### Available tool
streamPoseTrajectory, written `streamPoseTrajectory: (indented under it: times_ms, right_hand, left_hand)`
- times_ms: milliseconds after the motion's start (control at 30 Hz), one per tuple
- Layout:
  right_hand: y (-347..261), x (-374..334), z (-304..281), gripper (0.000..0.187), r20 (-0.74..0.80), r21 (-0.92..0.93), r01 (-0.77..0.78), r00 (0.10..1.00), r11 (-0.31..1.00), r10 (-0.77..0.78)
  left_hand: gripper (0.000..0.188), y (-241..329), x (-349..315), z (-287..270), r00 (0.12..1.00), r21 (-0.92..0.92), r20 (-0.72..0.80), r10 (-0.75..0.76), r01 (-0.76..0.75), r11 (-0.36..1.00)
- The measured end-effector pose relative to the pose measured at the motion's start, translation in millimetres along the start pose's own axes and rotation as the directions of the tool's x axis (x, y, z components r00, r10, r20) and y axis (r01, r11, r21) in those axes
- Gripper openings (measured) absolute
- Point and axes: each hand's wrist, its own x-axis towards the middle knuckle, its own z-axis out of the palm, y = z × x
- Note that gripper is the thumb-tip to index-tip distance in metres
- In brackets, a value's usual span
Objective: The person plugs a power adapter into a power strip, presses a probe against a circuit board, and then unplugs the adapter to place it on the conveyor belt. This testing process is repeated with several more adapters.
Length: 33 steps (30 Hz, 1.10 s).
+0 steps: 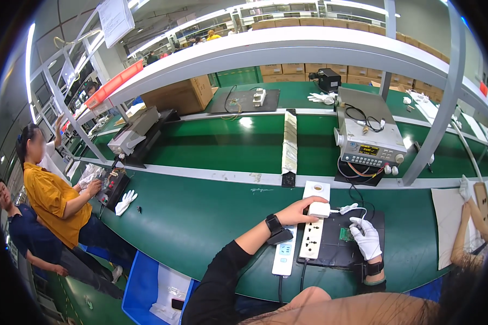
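My bare left hand [299, 210] grips a white power adapter [320, 210] at the far end of a cream power strip [310, 239]. A thin white cable [348, 208] runs from the adapter toward my right hand [367, 241]. That hand wears a white glove, its fingers bent inward beside a small green circuit board [345, 234]. What its fingertips hold, if anything, is too small to make out. Board and cable lie over a black mat [331, 261]. A second, white power strip [283, 257] with blue sockets lies left of the cream one.
A bench meter [368, 149] with a lit display stands beyond my hands, under a white shelf [255, 46]. A loose white glove [126, 202] lies on the green table [211, 211]. Below its left edge is a blue bin [141, 290]. Co-workers [57, 189] are at left; another's arms [463, 227] show right.
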Motion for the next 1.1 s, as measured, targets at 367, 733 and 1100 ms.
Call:
streamPoseTrajectory:
  times_ms: [367, 733, 1100]
  right_hand:
    - [-7, 0, -1, 0.027, 0.005, -0.036, -0.008, 1.000, 0.999, 0.008]
    - [-11, 0, -3, 0.028, 0.010, -0.065, 0.003, 1.000, 0.998, -0.002]
    - [-4, 0, -2, 0.028, 0.012, -0.037, 0.002, 1.000, 0.999, -0.001]
  left_hand:
    - [0.060, 0, -1, -1, 1.000, 0.007, 0.004, -0.008, 0.008, 1.000]
    - [0.060, -2, -1, 0, 1.000, -0.032, 0.004, -0.023, 0.023, 0.999]
    - [0.061, -1, -1, 0, 1.000, -0.013, -0.002, -0.013, 0.013, 1.000]
